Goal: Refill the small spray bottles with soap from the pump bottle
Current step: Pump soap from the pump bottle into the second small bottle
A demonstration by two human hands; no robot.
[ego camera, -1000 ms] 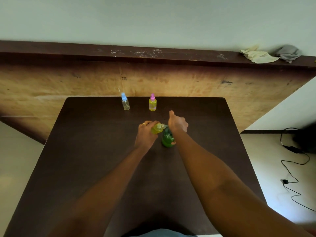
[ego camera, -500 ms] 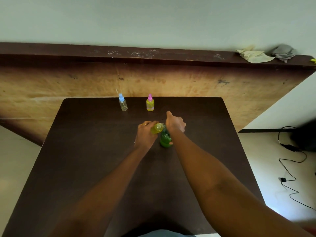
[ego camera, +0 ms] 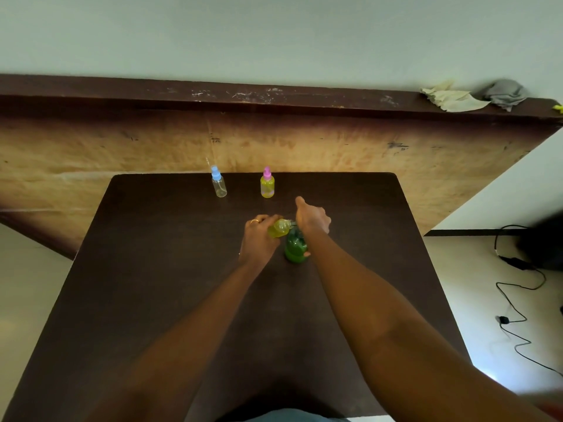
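Left hand [ego camera: 259, 239] grips the spray bottle [ego camera: 278, 229] at ten o'clock of the pump bottle [ego camera: 295, 249]; right hand [ego camera: 312, 220], curled atop it, should press gently (mouth under spout).

The right hand [ego camera: 312, 220] covers the head of the pump bottle [ego camera: 295, 249], so we cannot see the nozzle. The left hand [ego camera: 259, 239] hides the base of the small yellow bottle [ego camera: 279, 228], and we cannot resolve its mouth. The counter [ego camera: 152, 269] has its near edge cut off below. The dark object [ego camera: 545, 245] at the right edge is blurred, cropped and unidentified.
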